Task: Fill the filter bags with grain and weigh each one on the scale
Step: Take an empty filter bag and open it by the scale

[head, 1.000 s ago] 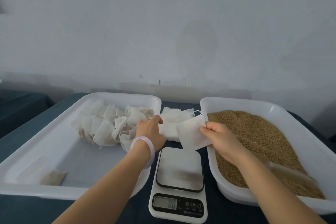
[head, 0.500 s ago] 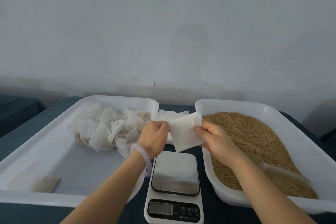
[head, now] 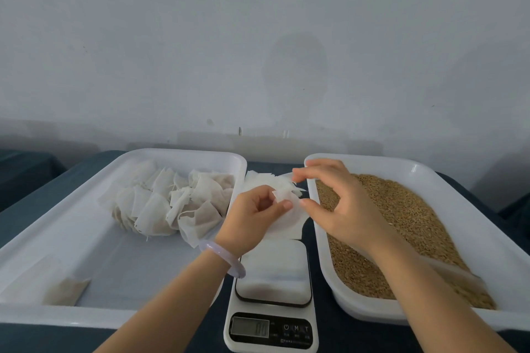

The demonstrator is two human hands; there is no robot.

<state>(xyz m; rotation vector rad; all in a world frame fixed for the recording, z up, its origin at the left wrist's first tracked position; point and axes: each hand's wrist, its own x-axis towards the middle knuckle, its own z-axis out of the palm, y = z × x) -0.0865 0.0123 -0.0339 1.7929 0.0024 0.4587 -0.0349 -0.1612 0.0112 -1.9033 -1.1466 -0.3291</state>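
Over the gap between the two trays, just above the scale (head: 272, 275), my left hand (head: 252, 218) pinches a white empty filter bag (head: 289, 226) between thumb and fingers. My right hand (head: 341, 203) hovers beside it with fingers spread and loosely curved. Its thumb tip touches the bag's right edge and its index finger is raised above it. Brown grain (head: 401, 218) fills the right white tray (head: 324, 238). The scale's plate is bare and its display (head: 249, 327) is lit.
The left white tray (head: 120, 261) holds a heap of filled bags (head: 169, 203) at the back and a flat bag (head: 46, 286) at its front left corner. Spare empty bags (head: 258, 179) lie between the trays. A translucent scoop (head: 456, 275) rests in the grain.
My right hand has let go of the bag's right side and spread its fingers. The left hand now pinches the bag, which hangs lower, nearer the scale.
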